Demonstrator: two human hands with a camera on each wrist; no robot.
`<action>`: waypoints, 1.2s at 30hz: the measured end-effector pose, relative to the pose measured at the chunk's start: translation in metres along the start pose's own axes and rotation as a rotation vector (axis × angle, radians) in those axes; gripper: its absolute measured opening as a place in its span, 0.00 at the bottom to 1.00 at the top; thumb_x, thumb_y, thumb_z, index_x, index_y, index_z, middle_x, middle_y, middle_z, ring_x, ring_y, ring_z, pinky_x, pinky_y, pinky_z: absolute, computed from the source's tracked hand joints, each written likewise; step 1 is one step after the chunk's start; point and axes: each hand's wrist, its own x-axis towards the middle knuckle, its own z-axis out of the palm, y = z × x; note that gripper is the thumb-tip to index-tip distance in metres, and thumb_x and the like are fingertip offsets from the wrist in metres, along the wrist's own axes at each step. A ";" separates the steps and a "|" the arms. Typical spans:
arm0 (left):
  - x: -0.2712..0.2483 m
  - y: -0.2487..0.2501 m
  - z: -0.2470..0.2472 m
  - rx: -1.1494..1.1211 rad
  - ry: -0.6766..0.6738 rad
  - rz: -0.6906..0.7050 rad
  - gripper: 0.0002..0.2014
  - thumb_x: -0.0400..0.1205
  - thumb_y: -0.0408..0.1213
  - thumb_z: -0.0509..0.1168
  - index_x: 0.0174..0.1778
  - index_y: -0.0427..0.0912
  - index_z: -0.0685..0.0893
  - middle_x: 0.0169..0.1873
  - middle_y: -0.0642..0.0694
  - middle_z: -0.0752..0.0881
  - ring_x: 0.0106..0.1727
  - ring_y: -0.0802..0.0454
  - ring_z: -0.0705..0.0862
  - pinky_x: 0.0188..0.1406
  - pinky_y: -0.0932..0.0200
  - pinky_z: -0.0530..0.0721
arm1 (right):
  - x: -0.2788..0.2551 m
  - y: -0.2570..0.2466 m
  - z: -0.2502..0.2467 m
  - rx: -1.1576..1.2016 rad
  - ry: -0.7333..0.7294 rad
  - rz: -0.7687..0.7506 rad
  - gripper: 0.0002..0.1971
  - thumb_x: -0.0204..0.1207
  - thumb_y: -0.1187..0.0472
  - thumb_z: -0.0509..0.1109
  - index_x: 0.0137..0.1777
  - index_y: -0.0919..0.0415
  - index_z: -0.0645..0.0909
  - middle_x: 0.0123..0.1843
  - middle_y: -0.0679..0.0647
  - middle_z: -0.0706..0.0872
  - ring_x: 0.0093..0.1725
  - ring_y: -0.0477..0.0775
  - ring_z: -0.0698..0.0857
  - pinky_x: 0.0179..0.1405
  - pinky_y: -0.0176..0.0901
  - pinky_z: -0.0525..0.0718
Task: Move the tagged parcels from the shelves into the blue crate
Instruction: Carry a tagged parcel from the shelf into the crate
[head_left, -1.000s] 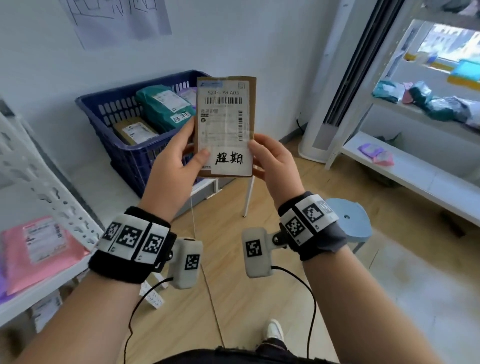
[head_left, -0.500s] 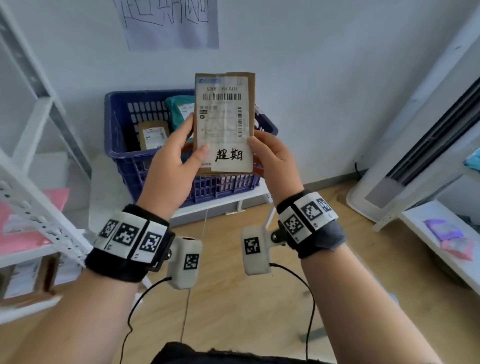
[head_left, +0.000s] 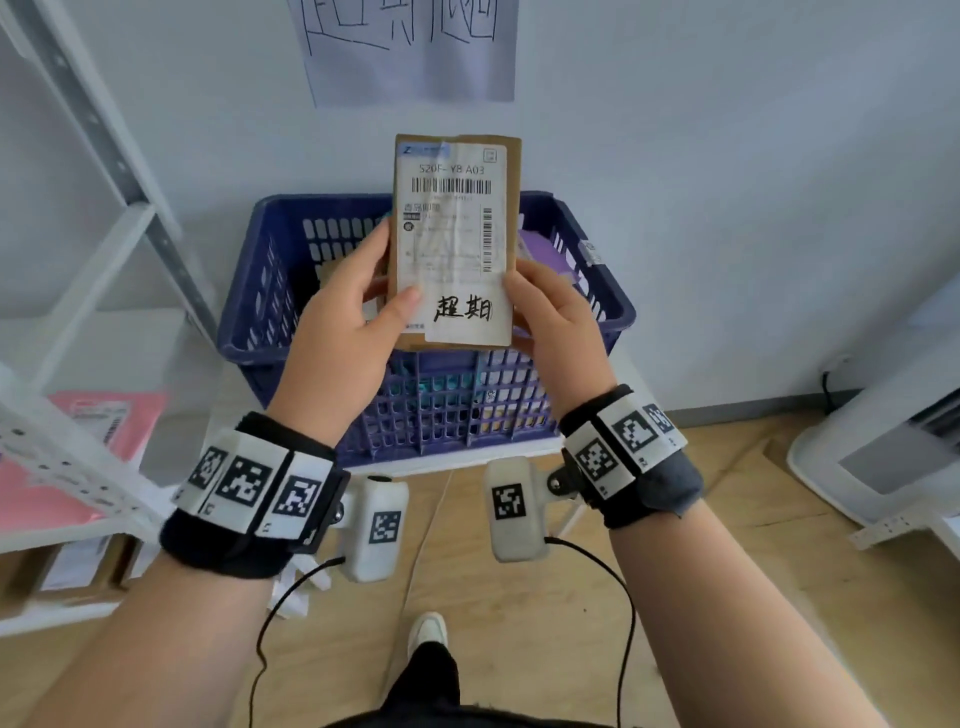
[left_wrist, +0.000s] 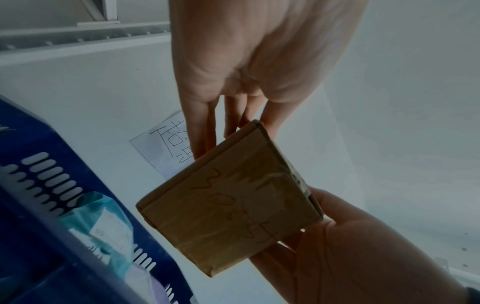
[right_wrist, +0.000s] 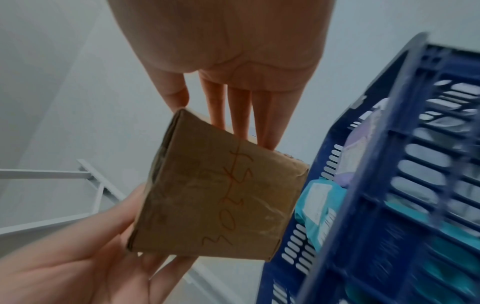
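I hold a flat brown cardboard parcel (head_left: 457, 239) upright above the blue crate (head_left: 291, 343), its white shipping label and a handwritten tag facing me. My left hand (head_left: 353, 312) grips its lower left edge, thumb on the front and fingers behind. My right hand (head_left: 550, 306) grips its lower right edge the same way. The wrist views show the parcel's back (left_wrist: 228, 209) (right_wrist: 215, 201) with handwriting on it, and the fingers of both hands behind it. The crate (right_wrist: 405, 185) holds a teal bag (right_wrist: 319, 201), a pale purple bag (head_left: 545, 254) and other parcels.
A white metal shelf rack (head_left: 104, 208) stands at the left with a pink mailer (head_left: 109, 421) on one level and cardboard parcels (head_left: 62, 571) below. A handwritten paper sign (head_left: 410, 47) hangs on the wall above the crate. A white appliance (head_left: 883, 467) stands at the right on the wooden floor.
My view has swung left, so the crate now sits straight ahead under the parcel. Both hands keep the same grip on the parcel.
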 end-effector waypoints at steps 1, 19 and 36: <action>0.012 -0.003 0.003 -0.008 0.001 0.006 0.28 0.86 0.36 0.60 0.83 0.53 0.63 0.74 0.57 0.76 0.72 0.64 0.76 0.64 0.68 0.80 | 0.013 0.000 -0.002 0.000 -0.005 -0.004 0.11 0.86 0.63 0.58 0.61 0.57 0.80 0.53 0.53 0.88 0.49 0.48 0.87 0.52 0.48 0.87; 0.143 -0.047 -0.002 0.096 0.130 -0.153 0.27 0.87 0.38 0.59 0.82 0.56 0.63 0.72 0.58 0.78 0.70 0.63 0.77 0.59 0.68 0.83 | 0.185 0.022 0.021 -0.005 -0.163 0.057 0.11 0.86 0.62 0.59 0.62 0.58 0.80 0.56 0.55 0.88 0.50 0.48 0.88 0.50 0.42 0.88; 0.141 -0.067 -0.047 0.206 0.347 -0.315 0.25 0.88 0.36 0.56 0.82 0.54 0.64 0.73 0.57 0.76 0.66 0.65 0.77 0.52 0.72 0.81 | 0.222 0.041 0.100 -0.063 -0.421 0.146 0.10 0.86 0.57 0.58 0.57 0.54 0.80 0.56 0.57 0.88 0.58 0.61 0.87 0.58 0.67 0.84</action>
